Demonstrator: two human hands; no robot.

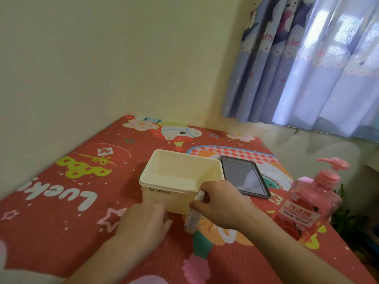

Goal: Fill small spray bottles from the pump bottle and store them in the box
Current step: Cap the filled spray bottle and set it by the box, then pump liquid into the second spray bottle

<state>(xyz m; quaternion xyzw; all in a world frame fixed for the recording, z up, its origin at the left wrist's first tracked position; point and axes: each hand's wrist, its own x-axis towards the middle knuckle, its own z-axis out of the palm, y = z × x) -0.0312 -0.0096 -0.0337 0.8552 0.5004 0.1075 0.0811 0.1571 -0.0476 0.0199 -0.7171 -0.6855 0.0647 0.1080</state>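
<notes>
Right hand (pixel 221 203) gripped the small spray bottle (pixel 191 219) beside the cream box (pixel 178 181); left hand (pixel 143 220), fingers straight, touched its front.

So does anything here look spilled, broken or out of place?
Nothing stands out. The cream box sits upright, the pink pump bottle stands upright to the right, and the right hand grips a small spray bottle beside the box. No spill shows on the red mat.

Red cartoon-print mat (pixel 61 212) as the work surface

Sitting on it: cream box (pixel 162 193), dark tablet (pixel 244 177) just beside it (screen up), pink pump bottle (pixel 311 203) near the right edge.
</notes>
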